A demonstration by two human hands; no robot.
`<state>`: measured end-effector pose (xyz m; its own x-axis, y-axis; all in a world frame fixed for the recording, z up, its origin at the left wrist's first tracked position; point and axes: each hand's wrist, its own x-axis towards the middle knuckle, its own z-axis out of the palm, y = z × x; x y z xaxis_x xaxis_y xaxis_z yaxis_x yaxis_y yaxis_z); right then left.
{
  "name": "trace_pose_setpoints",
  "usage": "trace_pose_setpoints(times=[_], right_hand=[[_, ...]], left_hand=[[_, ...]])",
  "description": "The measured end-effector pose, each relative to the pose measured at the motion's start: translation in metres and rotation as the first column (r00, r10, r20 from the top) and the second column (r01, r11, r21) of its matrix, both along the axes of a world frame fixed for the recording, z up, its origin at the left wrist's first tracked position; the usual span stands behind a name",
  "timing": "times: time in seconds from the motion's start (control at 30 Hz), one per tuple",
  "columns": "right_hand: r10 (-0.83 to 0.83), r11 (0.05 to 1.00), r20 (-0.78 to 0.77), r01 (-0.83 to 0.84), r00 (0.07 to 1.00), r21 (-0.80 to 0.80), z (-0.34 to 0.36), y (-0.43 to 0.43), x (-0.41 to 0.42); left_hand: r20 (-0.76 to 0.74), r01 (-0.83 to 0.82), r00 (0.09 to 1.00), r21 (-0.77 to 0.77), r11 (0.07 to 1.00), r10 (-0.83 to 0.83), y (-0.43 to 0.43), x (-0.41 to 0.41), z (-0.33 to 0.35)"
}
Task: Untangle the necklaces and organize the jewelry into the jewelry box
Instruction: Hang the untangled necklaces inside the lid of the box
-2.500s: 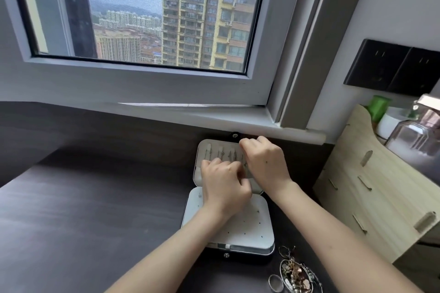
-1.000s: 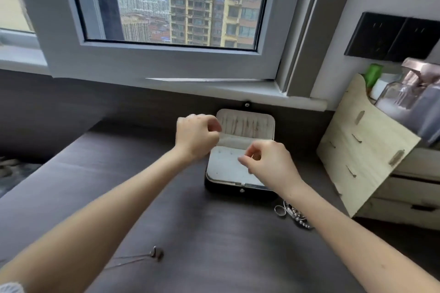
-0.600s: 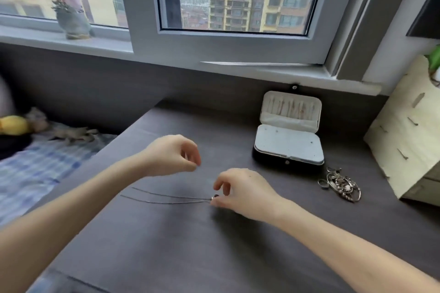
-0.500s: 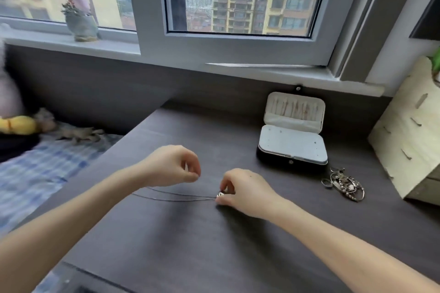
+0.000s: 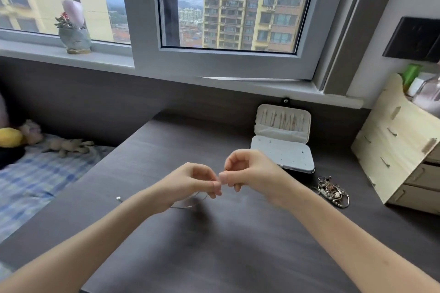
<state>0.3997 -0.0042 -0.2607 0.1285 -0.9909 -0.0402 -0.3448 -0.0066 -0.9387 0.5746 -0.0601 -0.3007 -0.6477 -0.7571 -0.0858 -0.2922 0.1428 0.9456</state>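
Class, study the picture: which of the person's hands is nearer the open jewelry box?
Right. The right hand hovers just left of the jewelry box; the left hand sits farther left, beyond it.

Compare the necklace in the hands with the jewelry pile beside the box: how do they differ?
The necklace is one thin chain; the pile is a tangled heap of several pieces. The necklace is pinched by the left hand and right hand, partly lifted; the pile lies untouched on the desk. Both are silvery and outside the box.
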Motion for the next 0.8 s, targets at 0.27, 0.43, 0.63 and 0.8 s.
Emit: trace_pose_setpoints(times=[0.27,0.43,0.63,0.8], right_hand=[[-0.009,1.0,0.224,0.009,0.975,-0.001,0.035,0.016,-0.031],[-0.019,1.0,0.052,0.02,0.998,-0.009,0.046,0.021,-0.04],[-0.009,1.0,0.107,0.012,0.994,-0.028,0.062,0.028,-0.046],[0.033,0.998,0.418,-0.005,0.908,-0.066,0.077,0.044,-0.064]], left_hand=[[-0.181,0.177,0.972,0.126,0.976,-0.153,0.012,-0.02,0.0],[-0.356,0.208,0.922,0.123,0.97,-0.153,0.021,-0.05,0.013],[-0.37,0.113,0.927,0.117,0.987,-0.062,0.022,-0.066,0.011],[-0.212,-0.105,0.971,0.052,0.993,0.114,0.015,-0.058,-0.011]])
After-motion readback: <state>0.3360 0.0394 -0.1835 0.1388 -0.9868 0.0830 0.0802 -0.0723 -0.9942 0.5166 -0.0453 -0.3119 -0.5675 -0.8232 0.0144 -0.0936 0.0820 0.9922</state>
